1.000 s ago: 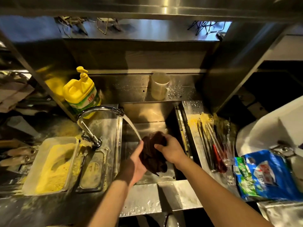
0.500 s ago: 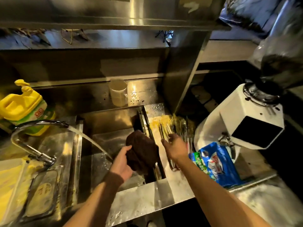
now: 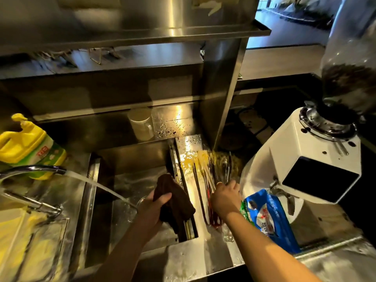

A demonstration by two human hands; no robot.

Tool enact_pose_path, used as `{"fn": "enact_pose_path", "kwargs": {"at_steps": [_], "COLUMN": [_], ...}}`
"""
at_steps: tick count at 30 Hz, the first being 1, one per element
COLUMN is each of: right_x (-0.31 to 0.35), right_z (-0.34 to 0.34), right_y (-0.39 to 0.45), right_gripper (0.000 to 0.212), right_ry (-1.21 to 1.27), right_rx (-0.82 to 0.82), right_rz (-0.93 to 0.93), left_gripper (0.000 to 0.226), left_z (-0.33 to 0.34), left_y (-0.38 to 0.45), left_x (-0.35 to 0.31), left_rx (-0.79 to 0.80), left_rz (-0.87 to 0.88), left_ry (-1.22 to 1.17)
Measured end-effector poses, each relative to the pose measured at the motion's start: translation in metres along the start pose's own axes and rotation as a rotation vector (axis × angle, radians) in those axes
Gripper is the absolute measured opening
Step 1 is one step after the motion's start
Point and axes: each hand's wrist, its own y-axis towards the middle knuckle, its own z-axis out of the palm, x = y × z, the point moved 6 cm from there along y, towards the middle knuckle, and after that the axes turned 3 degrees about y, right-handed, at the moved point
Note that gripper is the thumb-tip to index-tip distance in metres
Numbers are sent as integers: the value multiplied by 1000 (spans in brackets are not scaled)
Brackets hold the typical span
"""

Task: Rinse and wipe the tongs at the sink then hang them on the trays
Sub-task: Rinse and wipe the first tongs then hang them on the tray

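Note:
My left hand [image 3: 154, 206] holds a dark brown cloth [image 3: 175, 198] over the right side of the steel sink [image 3: 130, 159]. Water runs from the faucet [image 3: 32, 171] into the basin just left of that hand. Several tongs [image 3: 211, 176] lie in a bundle on the steel ledge right of the sink, some smeared with yellow crumbs. My right hand [image 3: 223, 198] rests on the near end of the bundle with fingers curled over the tongs; how firmly it grips them is hidden.
A yellow detergent bottle [image 3: 26, 145] stands behind the faucet. A cup [image 3: 141, 125] sits on the back ledge. A blue-and-white packet [image 3: 268, 216] and a white coffee grinder [image 3: 305, 159] crowd the right. Trays with yellow crumbs [image 3: 24, 241] lie at the left.
My right hand let go of the cloth and moved right onto the tongs. My left hand kept the cloth and shifted out of the water stream. The view swung right.

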Motion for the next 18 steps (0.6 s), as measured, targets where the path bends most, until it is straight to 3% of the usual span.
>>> {"fn": "enact_pose_path", "kwargs": {"at_steps": [6, 10, 13, 16, 18], "right_x": [-4, -1, 24, 53, 72], "right_z": [-53, -80, -80, -68, -55], "right_y": [6, -6, -24, -51, -66], "right_gripper": [41, 46, 30, 35, 36], "right_ry": [211, 309, 668, 992, 1118], "right_rx": [-2, 44, 250, 532, 686], "right_rz": [-10, -61, -200, -204, -181], "left_gripper": [29, 25, 27, 31, 35], "left_z": [-14, -30, -53, -80, -95], "left_y": [4, -2, -14, -25, -37], "left_x": [-12, -17, -21, -26, -30], "left_rx": [-131, -171, -274, -341, -297], "left_rz": [37, 65, 33, 7, 47], "left_ry": [45, -110, -217, -231, -258]}}
